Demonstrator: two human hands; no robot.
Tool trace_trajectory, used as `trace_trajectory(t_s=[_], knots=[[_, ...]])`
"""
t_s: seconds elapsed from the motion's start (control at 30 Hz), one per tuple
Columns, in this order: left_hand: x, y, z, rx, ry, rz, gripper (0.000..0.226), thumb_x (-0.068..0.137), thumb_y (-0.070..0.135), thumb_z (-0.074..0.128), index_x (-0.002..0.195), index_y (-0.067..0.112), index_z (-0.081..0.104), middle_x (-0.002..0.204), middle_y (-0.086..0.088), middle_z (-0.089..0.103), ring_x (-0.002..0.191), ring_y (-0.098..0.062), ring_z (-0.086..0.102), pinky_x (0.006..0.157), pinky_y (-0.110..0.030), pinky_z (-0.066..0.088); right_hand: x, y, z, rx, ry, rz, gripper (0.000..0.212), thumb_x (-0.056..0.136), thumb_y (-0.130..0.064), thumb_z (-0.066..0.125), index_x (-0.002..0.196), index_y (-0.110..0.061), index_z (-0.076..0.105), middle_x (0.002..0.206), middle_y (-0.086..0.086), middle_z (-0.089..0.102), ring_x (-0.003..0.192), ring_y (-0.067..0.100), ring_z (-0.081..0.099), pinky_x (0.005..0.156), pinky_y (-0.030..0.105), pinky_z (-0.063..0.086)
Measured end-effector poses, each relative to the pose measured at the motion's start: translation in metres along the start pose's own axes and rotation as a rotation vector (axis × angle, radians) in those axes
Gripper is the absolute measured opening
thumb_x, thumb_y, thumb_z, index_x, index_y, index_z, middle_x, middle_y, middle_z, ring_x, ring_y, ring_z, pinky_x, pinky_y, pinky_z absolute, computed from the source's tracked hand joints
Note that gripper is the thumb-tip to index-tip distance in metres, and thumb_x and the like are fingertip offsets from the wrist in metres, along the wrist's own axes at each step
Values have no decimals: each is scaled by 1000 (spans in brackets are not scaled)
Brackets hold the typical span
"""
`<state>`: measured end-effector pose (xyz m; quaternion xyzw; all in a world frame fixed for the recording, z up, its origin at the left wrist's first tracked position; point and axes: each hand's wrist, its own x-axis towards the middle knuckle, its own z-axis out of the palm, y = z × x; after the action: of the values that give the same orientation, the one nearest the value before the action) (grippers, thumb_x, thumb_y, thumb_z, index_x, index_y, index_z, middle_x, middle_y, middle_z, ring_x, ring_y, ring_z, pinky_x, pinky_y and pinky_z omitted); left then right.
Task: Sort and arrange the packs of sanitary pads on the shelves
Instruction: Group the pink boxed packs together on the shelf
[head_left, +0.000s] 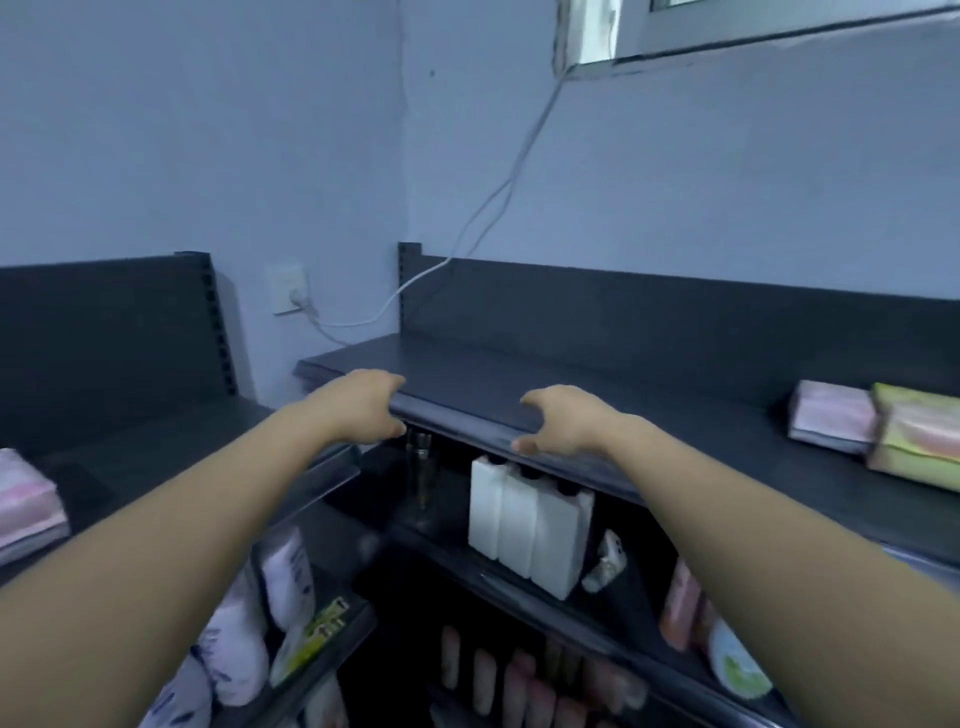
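Observation:
Both my hands are at the front edge of the dark top shelf (597, 384). My left hand (358, 408) grips the edge near its left corner, fingers above and thumb below. My right hand (563, 418) grips the same edge further right in the same way. Neither hand holds a pack. A pink pack of pads (831, 418) and a green-and-pink pack (917, 441) lie at the shelf's right end. Another pink pack (26, 504) lies on the left shelf unit (156, 447).
Under the top shelf stand three white bottles (524, 525) and a clear bottle (422, 467). Lower shelves hold white-purple packs (288, 571), pink packs (680, 605) and pink tubes (519, 680). A white cable (498, 197) runs down the blue wall to a socket (288, 291).

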<state>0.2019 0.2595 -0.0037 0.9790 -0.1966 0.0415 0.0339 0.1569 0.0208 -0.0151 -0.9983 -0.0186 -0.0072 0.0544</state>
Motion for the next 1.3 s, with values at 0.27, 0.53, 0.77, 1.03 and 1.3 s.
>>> trace_trajectory(t_s=[0.27, 0.53, 0.77, 1.03, 1.3], knots=[[37, 157, 10, -88, 2, 217, 73, 93, 33, 59, 153, 13, 23, 158, -6, 27, 143, -23, 28, 112, -30, 29, -81, 143, -24, -35, 49, 205, 71, 87, -50, 63, 145, -16, 40, 147, 7, 44, 133, 28, 43, 104, 36, 40], [59, 297, 34, -111, 18, 362, 71, 91, 34, 61, 151, 14, 28, 156, -5, 31, 142, -23, 32, 112, -35, 32, -153, 262, -29, -38, 69, 369, 67, 88, -47, 63, 143, -16, 42, 143, 7, 49, 129, 27, 47, 102, 33, 42], [79, 385, 53, -141, -10, 431, 56, 91, 31, 62, 140, 11, 45, 146, -6, 44, 132, -26, 44, 106, -41, 40, -186, 341, -26, -38, 93, 452, 64, 86, -48, 65, 139, -18, 48, 140, 5, 52, 127, 26, 47, 96, 32, 43], [143, 455, 73, -142, 1, 552, 41, 85, 29, 64, 119, 9, 54, 125, -3, 53, 110, -25, 54, 93, -44, 48, -182, 403, -28, -61, 196, 550, 55, 88, -43, 62, 138, -23, 49, 135, 4, 49, 125, 25, 45, 97, 38, 45], [207, 504, 97, -17, 67, 589, 32, 85, 31, 65, 106, 16, 47, 114, 1, 49, 103, -24, 53, 72, -37, 46, -161, 442, -32, -72, 298, 589, 33, 90, -38, 61, 119, -22, 62, 114, 1, 51, 112, 22, 48, 87, 36, 49]])
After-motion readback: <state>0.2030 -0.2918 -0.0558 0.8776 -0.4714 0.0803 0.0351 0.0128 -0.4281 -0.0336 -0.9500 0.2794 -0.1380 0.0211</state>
